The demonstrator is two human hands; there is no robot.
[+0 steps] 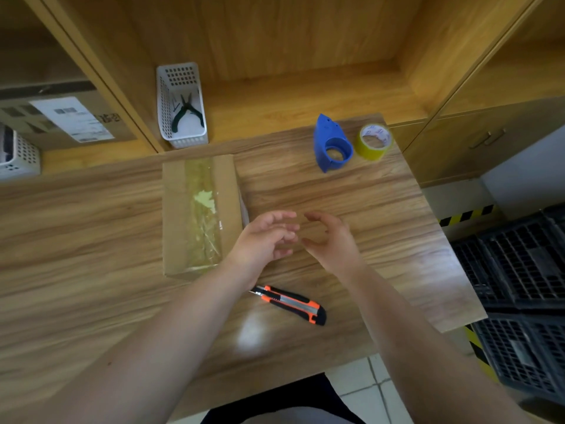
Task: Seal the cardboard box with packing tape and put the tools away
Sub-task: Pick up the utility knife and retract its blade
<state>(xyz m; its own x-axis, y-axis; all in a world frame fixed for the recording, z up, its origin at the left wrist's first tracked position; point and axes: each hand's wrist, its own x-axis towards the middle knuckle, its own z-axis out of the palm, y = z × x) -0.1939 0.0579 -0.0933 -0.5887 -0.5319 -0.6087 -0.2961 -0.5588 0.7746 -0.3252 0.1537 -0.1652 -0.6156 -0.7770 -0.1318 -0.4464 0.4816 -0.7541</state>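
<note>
The cardboard box [197,214] is seen lying flat on the table [91,228], left of centre, with a strip of clear tape already run along its top seam. Both hands are held above the table just right of the box, empty; the left hand [264,237] and right hand [331,240] face each other with fingers apart and loosely curled, nothing gripped.

The sealing is judged done, so tool clean-up is likely the step in hand. The utility knife [290,304] is found near the table's front edge, partly under the left forearm; its blade tip appears slightly extended and should be retracted before it is lifted by the handle. The blue tape dispenser [331,145] and the yellow tape roll [373,141] are set side by side at the far right, just touching or nearly so.

A white basket [183,130] holding pliers [186,113] is seen on the shelf behind the box, a probable destination. The reach to it is partly blocked by the box.
</note>
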